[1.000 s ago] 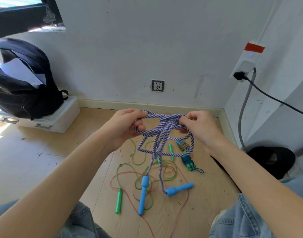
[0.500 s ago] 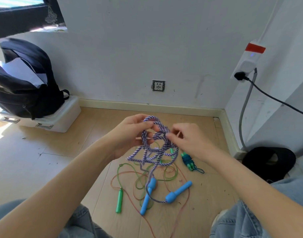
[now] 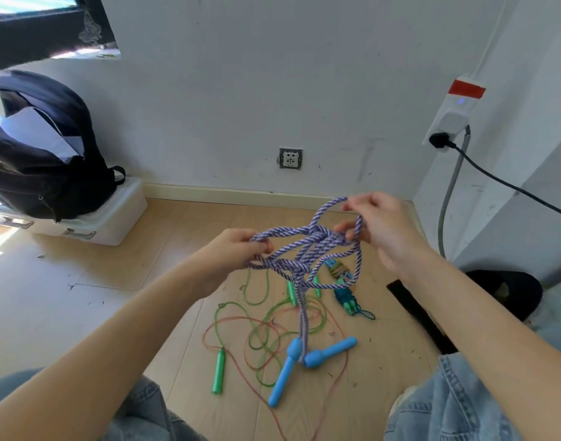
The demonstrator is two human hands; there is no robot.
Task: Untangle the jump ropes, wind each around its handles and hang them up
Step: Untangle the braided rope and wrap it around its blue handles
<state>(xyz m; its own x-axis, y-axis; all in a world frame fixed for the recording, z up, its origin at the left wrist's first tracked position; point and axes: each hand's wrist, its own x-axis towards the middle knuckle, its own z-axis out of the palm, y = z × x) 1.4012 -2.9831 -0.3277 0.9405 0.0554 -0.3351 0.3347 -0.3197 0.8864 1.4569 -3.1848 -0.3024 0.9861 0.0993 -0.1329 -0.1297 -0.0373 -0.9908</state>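
"Two hands on one rope, was it?"

"Both on the purple-and-white rope (image 3: 307,249), yes. It was held up over the wooden floor (image 3: 82,281), knotted into a thick snarl between them. The left hand (image 3: 231,253) had its fingers curled round the strands at the left end of the snarl. The right hand (image 3: 377,224) sat a little higher, pinching a loop that arched up above the knot, with lower fingers hooked through another loop hanging down."

"And the handles?"

"Two blue handles (image 3: 307,361) lay on the floor right below, side by side and touching at their thick ends, with the rope's two tails dropping straight down to them."

"What about the other ropes?"

"Still down there. A green rope (image 3: 266,332) and a thin red rope (image 3: 241,319) sprawled in overlapping loops around the blue handles. One green handle (image 3: 218,370) lay to the left of them. Further back, near the right hand's hanging loop, a teal bundle (image 3: 344,294) lay apart from the loose ones."

"Anything else around?"

"A dark backpack (image 3: 43,148) stood on a white box (image 3: 113,214) against the wall at the left. A wall socket (image 3: 290,158) sat low on the wall, and a power strip (image 3: 454,116) hung at the right with a black plug in it. The person's jeans (image 3: 447,405) showed at the bottom."
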